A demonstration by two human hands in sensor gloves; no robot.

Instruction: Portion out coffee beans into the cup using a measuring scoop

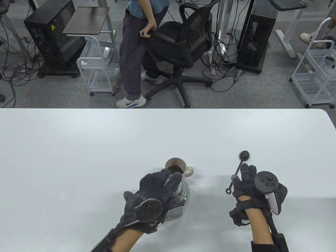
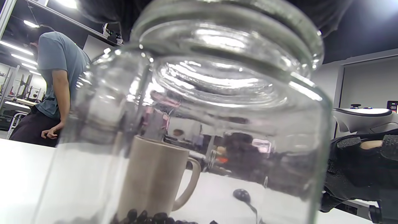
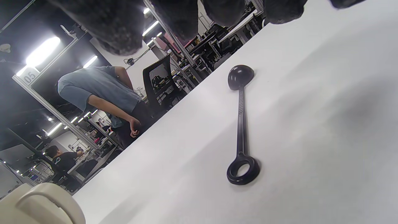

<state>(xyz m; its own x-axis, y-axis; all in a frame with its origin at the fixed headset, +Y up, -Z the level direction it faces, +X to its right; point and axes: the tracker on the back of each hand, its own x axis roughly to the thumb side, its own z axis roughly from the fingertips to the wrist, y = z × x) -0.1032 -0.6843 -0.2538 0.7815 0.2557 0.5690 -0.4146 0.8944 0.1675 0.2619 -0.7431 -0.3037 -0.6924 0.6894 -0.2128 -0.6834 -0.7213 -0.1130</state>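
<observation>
Fingers [image 1: 172, 181] round jar [image 1: 181, 194], scoop [image 1: 237, 168] loose

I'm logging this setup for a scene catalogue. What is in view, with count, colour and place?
Cup: one, beige, handle pointing right, on the table just beyond the jar, dark coffee beans inside.
Jar: one, clear glass, near the front edge, left of centre, a few beans at its bottom.
Measuring scoop: one, black, lying flat on the table at right, bowl away from the person.
Table: one, white.
Office chair: one, black, on the floor beyond the table.
Bystander: one, standing by the chair.
Left hand: dark glove, grips the jar.
Right hand: dark glove, above the scoop's handle; the right wrist view shows the handle unheld.
</observation>
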